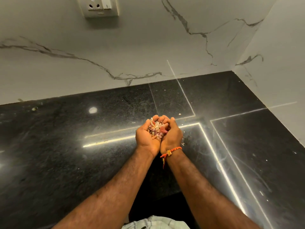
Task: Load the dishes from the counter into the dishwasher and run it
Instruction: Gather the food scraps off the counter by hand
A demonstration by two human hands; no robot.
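Note:
My left hand (145, 138) and my right hand (172, 136) are cupped side by side above the black granite counter (66, 146). Together they hold a heap of vegetable peels and scraps (156, 128), pink, white and orange, with the fingers curled up around it. An orange thread band circles my right wrist. No dishes and no dishwasher show in this view.
A white marble-patterned wall (132, 47) backs the counter and turns a corner at the right. A wall socket (99, 7) sits high on it. A few small crumbs (182, 143) lie on the counter near my hands. Bright light streaks reflect on the granite.

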